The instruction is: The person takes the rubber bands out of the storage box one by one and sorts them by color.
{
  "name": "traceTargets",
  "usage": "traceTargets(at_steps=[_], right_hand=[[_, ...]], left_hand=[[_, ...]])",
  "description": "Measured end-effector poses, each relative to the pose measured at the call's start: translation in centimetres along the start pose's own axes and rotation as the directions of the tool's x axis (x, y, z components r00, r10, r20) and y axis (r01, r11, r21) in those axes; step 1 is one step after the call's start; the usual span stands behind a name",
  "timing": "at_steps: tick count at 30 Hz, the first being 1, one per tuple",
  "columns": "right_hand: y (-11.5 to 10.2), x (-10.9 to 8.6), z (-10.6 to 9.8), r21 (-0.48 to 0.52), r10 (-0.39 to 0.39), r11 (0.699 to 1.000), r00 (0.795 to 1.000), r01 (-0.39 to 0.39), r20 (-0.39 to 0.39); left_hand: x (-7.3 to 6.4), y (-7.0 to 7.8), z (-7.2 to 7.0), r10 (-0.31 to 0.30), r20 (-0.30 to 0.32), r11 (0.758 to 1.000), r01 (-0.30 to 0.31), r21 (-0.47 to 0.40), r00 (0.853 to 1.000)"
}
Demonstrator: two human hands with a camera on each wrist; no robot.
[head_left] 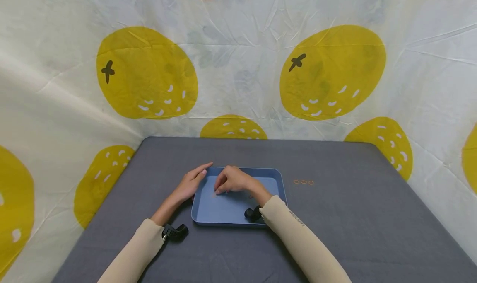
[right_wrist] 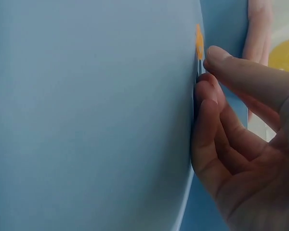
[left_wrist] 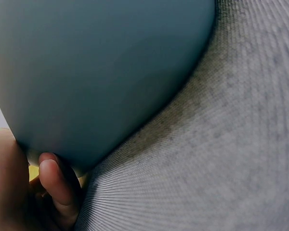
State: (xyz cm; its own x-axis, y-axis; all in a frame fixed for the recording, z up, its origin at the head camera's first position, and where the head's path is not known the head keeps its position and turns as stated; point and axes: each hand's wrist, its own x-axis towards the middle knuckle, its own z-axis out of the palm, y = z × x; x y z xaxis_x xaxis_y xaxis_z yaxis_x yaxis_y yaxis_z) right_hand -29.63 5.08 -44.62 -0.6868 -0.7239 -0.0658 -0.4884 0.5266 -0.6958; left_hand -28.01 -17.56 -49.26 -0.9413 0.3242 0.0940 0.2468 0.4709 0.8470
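Hands (head_left: 232, 180) at smooth, round-cornered blue tray (head_left: 223, 212) on finely ribbed grey cloth (left_wrist: 241, 159)

Small dark lettering (head_left: 297, 218) stands on the right sleeve (head_left: 311, 239), below and right of the right fingers (head_left: 223, 187), too small to read.

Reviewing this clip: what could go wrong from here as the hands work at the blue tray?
The small, thin orange piece in the blue rectangular tray sits by the curled right hand and could be fumbled or pushed away.

The left hand is at the tray's left edge; a nudge there might slide the tray across the grey fabric-like table surface.

The black wrist camera on the right arm sits low near the tray's front rim and might bump it.
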Motion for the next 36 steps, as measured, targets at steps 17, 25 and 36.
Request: traceTargets(at_steps=[17,25,36], right_hand=[[-0.4,0.16,0.44,-0.034,-0.007,0.999,1.0,0.007,-0.007],[-0.4,0.24,0.46,-0.073,0.011,0.997,1.0,-0.011,0.002],[-0.3,-0.08,-0.33,-0.021,0.002,1.0,0.999,-0.001,0.039]], left_hand=[[-0.03,-0.04,0.12,0.008,-0.011,1.0,-0.008,-0.003,1.0],[-0.11,0.01,0.14,-0.003,-0.018,1.0,0.003,0.002,1.0],[-0.06,-0.12,0.07,0.003,-0.017,1.0,-0.003,-0.007,1.0]])
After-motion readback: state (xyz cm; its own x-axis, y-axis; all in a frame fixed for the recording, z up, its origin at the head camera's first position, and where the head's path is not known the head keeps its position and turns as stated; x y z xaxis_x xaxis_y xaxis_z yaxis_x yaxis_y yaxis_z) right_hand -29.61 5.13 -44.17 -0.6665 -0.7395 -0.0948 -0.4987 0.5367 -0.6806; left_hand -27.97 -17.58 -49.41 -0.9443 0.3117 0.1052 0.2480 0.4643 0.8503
